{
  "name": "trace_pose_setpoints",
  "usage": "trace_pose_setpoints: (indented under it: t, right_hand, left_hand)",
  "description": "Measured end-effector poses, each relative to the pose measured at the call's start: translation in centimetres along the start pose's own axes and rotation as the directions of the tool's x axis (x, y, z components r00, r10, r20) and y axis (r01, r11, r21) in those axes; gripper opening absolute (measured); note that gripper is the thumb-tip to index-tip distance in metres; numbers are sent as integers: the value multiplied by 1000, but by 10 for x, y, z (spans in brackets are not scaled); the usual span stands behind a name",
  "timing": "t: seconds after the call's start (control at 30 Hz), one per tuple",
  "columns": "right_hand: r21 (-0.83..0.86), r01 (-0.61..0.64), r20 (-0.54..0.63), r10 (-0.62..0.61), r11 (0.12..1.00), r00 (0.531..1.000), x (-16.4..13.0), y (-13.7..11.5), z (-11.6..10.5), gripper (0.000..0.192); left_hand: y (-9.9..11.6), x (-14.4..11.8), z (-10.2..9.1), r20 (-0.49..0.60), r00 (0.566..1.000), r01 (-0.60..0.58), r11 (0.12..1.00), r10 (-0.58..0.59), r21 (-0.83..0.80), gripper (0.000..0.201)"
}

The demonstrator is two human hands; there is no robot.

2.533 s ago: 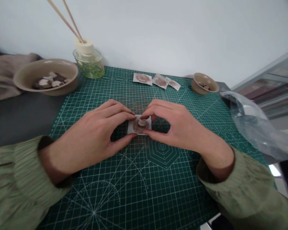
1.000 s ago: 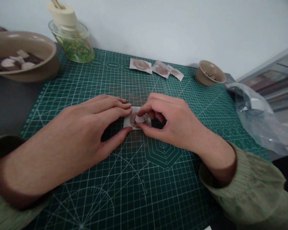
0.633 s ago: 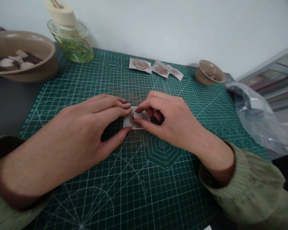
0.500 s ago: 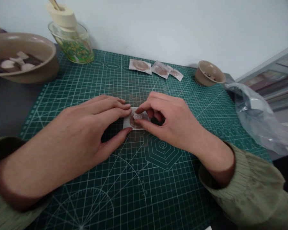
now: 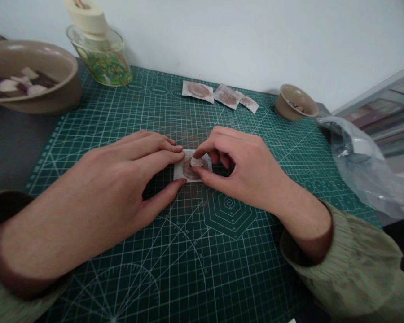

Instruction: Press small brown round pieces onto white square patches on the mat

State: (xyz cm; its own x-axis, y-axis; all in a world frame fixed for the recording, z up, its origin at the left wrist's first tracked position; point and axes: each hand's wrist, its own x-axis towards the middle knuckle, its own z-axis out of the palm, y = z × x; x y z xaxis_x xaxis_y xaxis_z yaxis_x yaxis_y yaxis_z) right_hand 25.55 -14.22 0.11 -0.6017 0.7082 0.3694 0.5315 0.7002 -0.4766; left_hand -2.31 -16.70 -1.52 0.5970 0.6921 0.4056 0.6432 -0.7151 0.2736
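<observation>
Since half a second ago little has changed: the right hand has tipped the small pale disc a touch, so its printed face now shows more edge-on, and the left hand has stayed where it was.

Nearest, two pleated olive sleeves with dark cuffs enter from the bottom corners over the green cutting mat, a smooth sheet ruled with a white grid, arcs and a hexagon figure. At the middle of the mat lies a white paper square with a round brown patch on it. The left hand lies flat and nearly open, its fingertips pressing the left edge of the square and the thumb at its near corner. The right hand is curled, thumb and forefinger pinched shut on the disc, which sits over the brown patch; whether disc and patch touch is hard to tell.

Farther off, three more paper squares with brown rounds lie overlapping in a row. To the right stand a small tan bowl with a few dark bits inside and a crumpled clear plastic bag. Far left, a wide tan bowl holds pale and dark pieces, beside a glass jar patterned green, topped by a cream collar.
</observation>
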Motion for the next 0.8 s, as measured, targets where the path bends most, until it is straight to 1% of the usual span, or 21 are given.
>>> trace_pose_setpoints:
  t: [0.2, 0.37, 0.5, 0.63, 0.73, 0.8]
  right_hand:
    - [-12, 15, 7, -15, 1000, 1000, -1, 1, 1, 6]
    - [13, 18, 47, -18, 1000, 999, -2, 1, -2, 6]
    - [50, -18, 59, 15, 999, 998, 0, 2, -5, 5]
    - [31, -62, 70, 59, 998, 996, 5, 1, -2, 7]
    - [39, -21, 96, 17, 999, 995, 4, 0, -1, 8]
    - [47, 4, 97, -8, 999, 995, 1, 0, -2, 8]
  left_hand:
    - [0, 0, 2, -11, 1000, -5, 1000, 5, 9, 38]
    - [-1, 0, 2, -26, 1000, -13, 1000, 13, 10, 36]
    - [-2, -1, 2, -26, 1000, -12, 1000, 12, 10, 34]
    - [-1, -3, 1, -18, 1000, -18, 1000, 18, 7, 31]
    - [-1, -5, 0, 21, 1000, 13, 1000, -13, -13, 32]
    - [-1, -5, -1, 19, 999, 30, 999, -29, -41, 33]
